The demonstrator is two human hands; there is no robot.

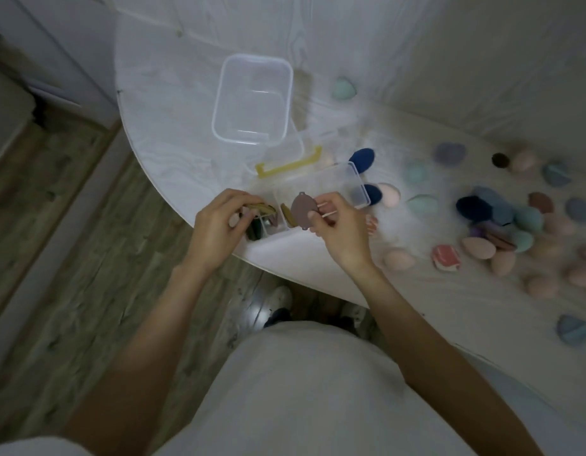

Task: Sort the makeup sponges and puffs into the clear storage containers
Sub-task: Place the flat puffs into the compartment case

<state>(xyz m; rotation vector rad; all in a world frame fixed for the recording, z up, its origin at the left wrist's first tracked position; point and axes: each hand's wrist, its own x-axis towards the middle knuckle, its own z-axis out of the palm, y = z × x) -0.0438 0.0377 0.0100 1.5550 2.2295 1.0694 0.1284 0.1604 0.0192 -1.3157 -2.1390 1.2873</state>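
Note:
A clear divided storage box (349, 179) sits at the near edge of the white table (173, 103), its yellow handle (286, 166) on the far side. My right hand (337, 225) pinches a mauve round puff (303, 210) upright over the box's middle compartment. My left hand (219, 222) grips an olive flat puff (263, 207) at the box's left compartment, where dark puffs lie. A second clear container (221, 97) stands behind the box with nothing visible inside.
Many loose sponges and puffs lie to the right: navy ones (362, 158), a pink egg sponge (479, 246), teal ones (528, 218), a red-and-white puff (444, 256) and a mint sponge (343, 88) farther back. Wooden floor (71, 225) and my shoes lie below the table edge.

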